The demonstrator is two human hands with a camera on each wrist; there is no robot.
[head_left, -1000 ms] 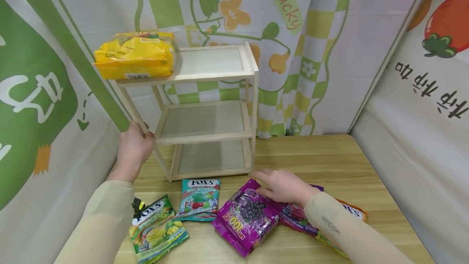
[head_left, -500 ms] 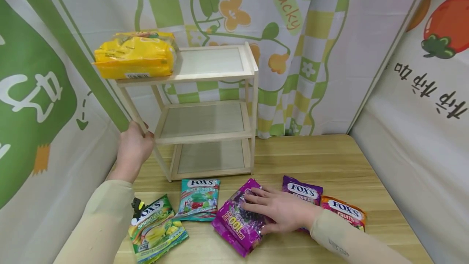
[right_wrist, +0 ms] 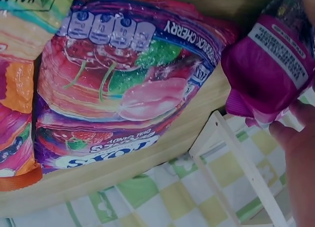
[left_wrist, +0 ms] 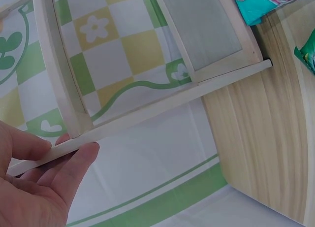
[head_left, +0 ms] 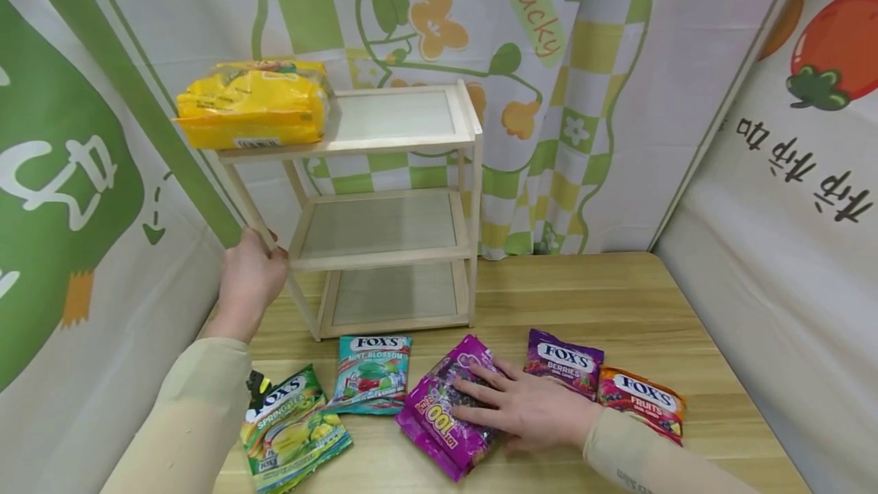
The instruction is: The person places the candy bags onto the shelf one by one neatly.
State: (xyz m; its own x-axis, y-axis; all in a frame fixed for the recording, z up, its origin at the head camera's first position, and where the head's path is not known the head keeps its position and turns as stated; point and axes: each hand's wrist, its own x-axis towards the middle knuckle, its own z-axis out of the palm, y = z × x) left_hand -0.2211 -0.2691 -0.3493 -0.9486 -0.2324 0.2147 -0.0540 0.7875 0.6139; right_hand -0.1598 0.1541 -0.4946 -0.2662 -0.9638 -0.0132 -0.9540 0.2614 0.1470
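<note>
My left hand (head_left: 250,277) grips the left front post of a three-tier wooden shelf (head_left: 380,259). The left wrist view has thumb and fingers on either side of that post (left_wrist: 125,118). Over on the right, my right hand (head_left: 531,406) lies on a purple candy bag (head_left: 439,437) with its fingers spread across the bag's right part. In the right wrist view the bag's barcode side (right_wrist: 268,74) faces the camera, fingers touching its edge. Beside that hand lie a violet Fox's Berries bag (head_left: 564,360) and an orange-red Fox's Fruits bag (head_left: 641,402).
A yellow package (head_left: 254,105) sits on the top tier's left end. In front of the shelf lie a teal Mint Blossom bag (head_left: 373,376) and a green Spring Tea bag (head_left: 295,433) on the wooden table (head_left: 569,288). Printed curtains (head_left: 617,97) stand behind and at both sides.
My right hand has come back from the shelf's right front foot onto the purple bag, uncovering the Berries and Fruits bags. My left hand has kept its hold on the post.
</note>
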